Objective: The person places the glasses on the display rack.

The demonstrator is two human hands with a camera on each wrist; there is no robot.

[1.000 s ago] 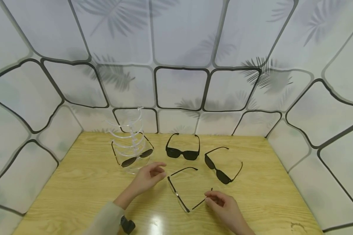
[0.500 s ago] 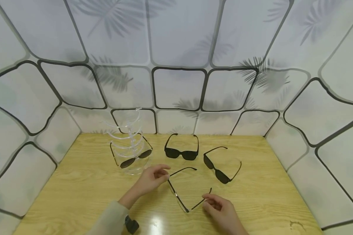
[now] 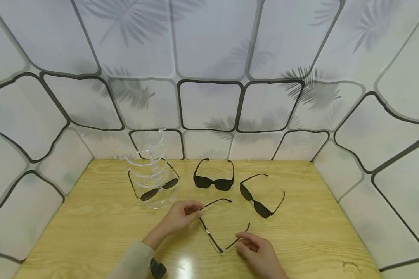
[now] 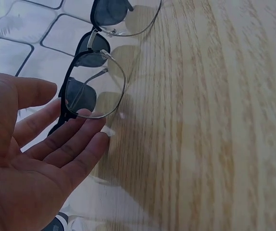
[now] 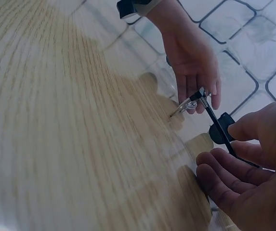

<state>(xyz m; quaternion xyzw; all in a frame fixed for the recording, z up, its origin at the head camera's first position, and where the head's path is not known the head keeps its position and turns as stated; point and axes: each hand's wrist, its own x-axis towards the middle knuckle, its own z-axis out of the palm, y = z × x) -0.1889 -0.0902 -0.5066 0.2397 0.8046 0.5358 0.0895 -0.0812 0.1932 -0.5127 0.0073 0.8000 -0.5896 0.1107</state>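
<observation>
A pair of clear-lensed eyeglasses point(image 3: 207, 231) with a black browline stands unfolded on the table between my hands. My left hand point(image 3: 181, 217) is at its far hinge, thumb and index finger either side of the corner. In the left wrist view, relaxed fingers point(image 4: 80, 144) lie around the end of the frame, beside the clear lens point(image 4: 99, 86). My right hand point(image 3: 256, 250) loosely holds the near temple arm; the right wrist view has this black temple point(image 5: 217, 120) running in between the thumb and fingers point(image 5: 224, 175).
A clear tiered display stand point(image 3: 155, 166) stands at the left, with aviator sunglasses point(image 3: 159, 189) at its lower part. Black sunglasses point(image 3: 213, 183) lie at the back middle, another black pair of sunglasses point(image 3: 256, 201) at the right. Patterned panels surround the wooden table point(image 3: 310, 228).
My left hand has moved in from the left to the far hinge of the eyeglasses. My right hand has shifted slightly along the temple toward the lenses. The view has turned slightly right.
</observation>
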